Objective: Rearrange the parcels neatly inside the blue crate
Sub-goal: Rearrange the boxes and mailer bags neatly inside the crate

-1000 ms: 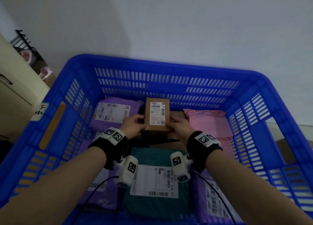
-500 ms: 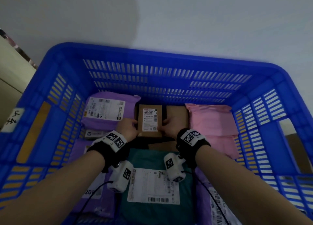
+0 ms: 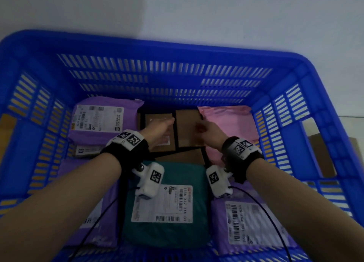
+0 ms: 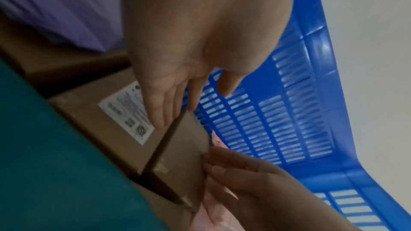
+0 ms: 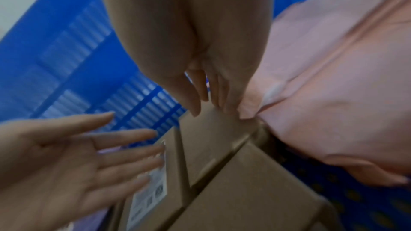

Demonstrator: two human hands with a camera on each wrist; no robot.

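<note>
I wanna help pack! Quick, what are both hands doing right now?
Left hand: open, fingers straight over the labelled cardboard box.
Right hand: open, fingertips on the plain cardboard box.

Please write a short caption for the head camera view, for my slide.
Both hands over brown boxes between mailers in a blue crate.

Both bare forearms wear black wristbands (image 3: 136, 153) with white coded marker blocks (image 3: 151, 178) and thin black cables (image 3: 264, 208)

labelled box (image 3: 157, 131): your left hand (image 3: 157, 132) hides its label; purple parcel (image 3: 254, 228) print blurred; near crate rim (image 3: 177, 256) cut off.
</note>
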